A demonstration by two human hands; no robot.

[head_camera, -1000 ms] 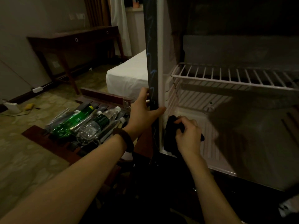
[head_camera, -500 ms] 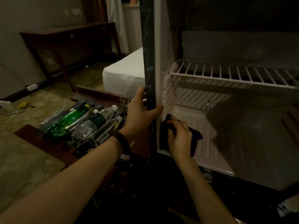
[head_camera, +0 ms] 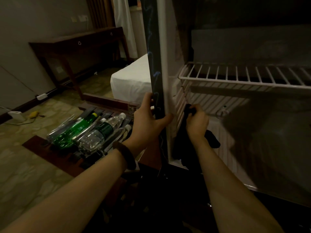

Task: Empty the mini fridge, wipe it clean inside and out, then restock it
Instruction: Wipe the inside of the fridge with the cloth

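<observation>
cloth (head_camera: 212,142) I grip: black | fridge (head_camera: 170,64) wall: white, ribbed | rack (head_camera: 244,78): white wire | bottles: one green (head_camera: 74,130), clear ones with dark green labels (head_camera: 99,133) | my wristband (head_camera: 125,153): brown | bed (head_camera: 133,79): white

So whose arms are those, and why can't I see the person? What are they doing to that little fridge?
The camera sits on the person's head and looks down, so you see only their two arms, as if they were yours. There is no robot here, just bare hands. The left hand grips the edge of the fridge's side wall to steady it. The right hand holds a dark cloth against the inside wall, low down near the front. The wire shelf above has nothing on it. On the left lie a green bottle and clear water bottles, side by side on a dark wooden rack on the floor. Farther back you can see a white bed and a dark table.
</observation>
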